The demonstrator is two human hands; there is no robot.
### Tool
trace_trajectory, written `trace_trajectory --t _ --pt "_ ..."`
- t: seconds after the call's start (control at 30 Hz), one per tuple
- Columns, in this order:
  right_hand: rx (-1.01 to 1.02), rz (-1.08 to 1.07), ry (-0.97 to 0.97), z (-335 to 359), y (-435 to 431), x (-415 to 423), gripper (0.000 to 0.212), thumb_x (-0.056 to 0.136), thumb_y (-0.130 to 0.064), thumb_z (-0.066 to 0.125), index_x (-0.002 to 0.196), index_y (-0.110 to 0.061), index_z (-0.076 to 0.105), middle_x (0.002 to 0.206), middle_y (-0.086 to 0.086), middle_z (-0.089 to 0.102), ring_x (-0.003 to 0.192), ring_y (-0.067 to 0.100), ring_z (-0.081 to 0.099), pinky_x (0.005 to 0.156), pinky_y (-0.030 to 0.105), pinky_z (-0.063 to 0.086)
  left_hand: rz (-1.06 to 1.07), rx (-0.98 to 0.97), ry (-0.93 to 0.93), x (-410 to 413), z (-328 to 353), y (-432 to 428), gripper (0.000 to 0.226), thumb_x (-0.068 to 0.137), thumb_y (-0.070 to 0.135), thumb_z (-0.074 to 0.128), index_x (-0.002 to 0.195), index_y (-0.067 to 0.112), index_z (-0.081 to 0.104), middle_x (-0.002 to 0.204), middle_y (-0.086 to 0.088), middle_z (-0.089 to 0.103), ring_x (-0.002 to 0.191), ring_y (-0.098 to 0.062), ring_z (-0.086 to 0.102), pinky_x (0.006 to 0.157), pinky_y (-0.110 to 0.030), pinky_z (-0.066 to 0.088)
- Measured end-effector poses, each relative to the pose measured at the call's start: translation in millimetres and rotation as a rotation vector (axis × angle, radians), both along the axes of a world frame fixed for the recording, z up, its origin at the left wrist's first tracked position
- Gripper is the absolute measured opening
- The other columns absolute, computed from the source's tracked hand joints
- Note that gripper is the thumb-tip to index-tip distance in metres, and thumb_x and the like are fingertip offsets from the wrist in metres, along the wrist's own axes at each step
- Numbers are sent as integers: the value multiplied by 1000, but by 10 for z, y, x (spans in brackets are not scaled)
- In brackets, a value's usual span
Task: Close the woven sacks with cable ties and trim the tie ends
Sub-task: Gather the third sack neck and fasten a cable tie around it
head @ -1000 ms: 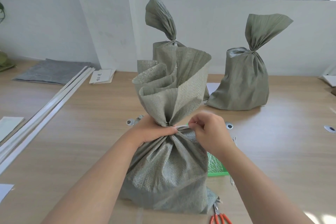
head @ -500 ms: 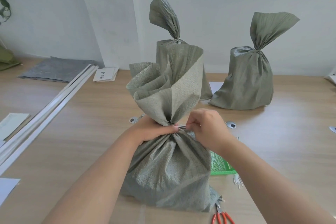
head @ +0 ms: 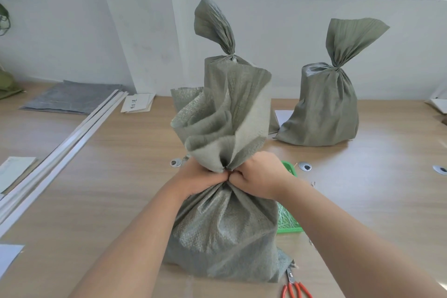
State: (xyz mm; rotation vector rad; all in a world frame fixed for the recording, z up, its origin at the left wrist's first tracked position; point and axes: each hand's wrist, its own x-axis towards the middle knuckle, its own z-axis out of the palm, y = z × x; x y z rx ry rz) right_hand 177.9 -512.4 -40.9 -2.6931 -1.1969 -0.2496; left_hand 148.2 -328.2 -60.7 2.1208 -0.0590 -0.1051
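Observation:
A grey-green woven sack stands in front of me on the wooden table, its top gathered into a neck with the mouth flaring above. My left hand grips the neck from the left. My right hand is closed against the neck from the right, knuckles touching the left hand. The cable tie is hidden between my fingers. Orange-handled cutters lie at the sack's front right corner. A green tray of ties shows behind the sack on the right.
Two tied sacks stand at the back: one behind the near sack, one to the right. White strips, a grey mat and papers lie at the left. Round grommets are set in the table.
My right hand has moved left onto the sack's neck and now presses against my left hand. The short tie piece seen between the hands earlier is hidden.

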Motion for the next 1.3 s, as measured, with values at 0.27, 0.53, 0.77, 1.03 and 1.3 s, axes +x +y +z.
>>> trace_trajectory --t 0.27,0.53,0.77,1.03,1.3 --pt "120 14 -3 -105 -154 98 37 79 -45 33 55 -16 32 47 1 31 47 33 36 48 29 28 22 -29 56 35 -29 -28 33 74 50 77 103 34 74 101 16 75 101 0 67 91 -29 55" --pt "199 -75 6 -186 -230 56 26 88 -41 44 74 -21 53 57 -7 45 55 23 45 51 30 35 10 -53 54 20 -40 8 18 77 42 76 93 35 75 97 13 76 100 -4 69 97 -36 54" --pt "633 -317 355 -406 -743 1 39 83 -40 75 119 -34 61 87 -11 60 78 5 55 71 15 43 39 -167 37 59 -68 76 55 61 54 81 111 34 72 109 17 75 108 -5 68 101 -39 53" --pt "639 -861 661 -1545 -1288 -456 23 96 -26 57 117 -20 65 77 -3 61 69 10 57 66 29 46 25 -195 18 134 -100 75 57 60 53 81 111 27 74 109 11 76 108 -8 69 101 -39 53" --pt "102 -1031 908 -2724 -1341 -1197 27 91 -32 58 114 -17 55 107 4 69 105 24 63 79 28 45 40 -235 -10 157 -152 46 24 68 37 80 91 30 77 97 11 78 99 -8 72 95 -35 54"
